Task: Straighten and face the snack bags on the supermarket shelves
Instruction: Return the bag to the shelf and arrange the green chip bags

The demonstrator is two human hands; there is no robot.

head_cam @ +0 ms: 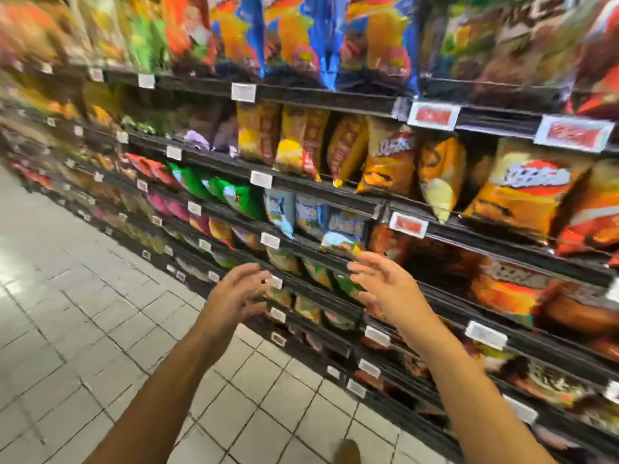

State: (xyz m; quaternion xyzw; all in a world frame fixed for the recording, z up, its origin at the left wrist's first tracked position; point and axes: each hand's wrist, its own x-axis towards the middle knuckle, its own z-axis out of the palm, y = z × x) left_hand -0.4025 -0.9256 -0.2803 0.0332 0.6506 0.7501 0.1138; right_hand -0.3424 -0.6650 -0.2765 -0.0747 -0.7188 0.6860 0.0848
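Left hand (pixel 236 293): raised before the lower shelves (pixel 321 192), fingers spread loosely, holding nothing. Right hand (pixel 385 286): likewise spread and empty, fingertips just below a pale blue snack bag (pixel 341 241) that tips forward over its shelf edge. Orange snack bags (pixel 522 192): one shelf higher, right, leaning unevenly. White price tags (pixel 261 179): along shelf fronts. Tiled floor (pixel 83 296): left. View blurred.

Head cam, looking down-fwd at nearby shelves (pixel 321 192).

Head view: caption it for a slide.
Both open hands, left hand and right hand, reach toward shelved snack bags.
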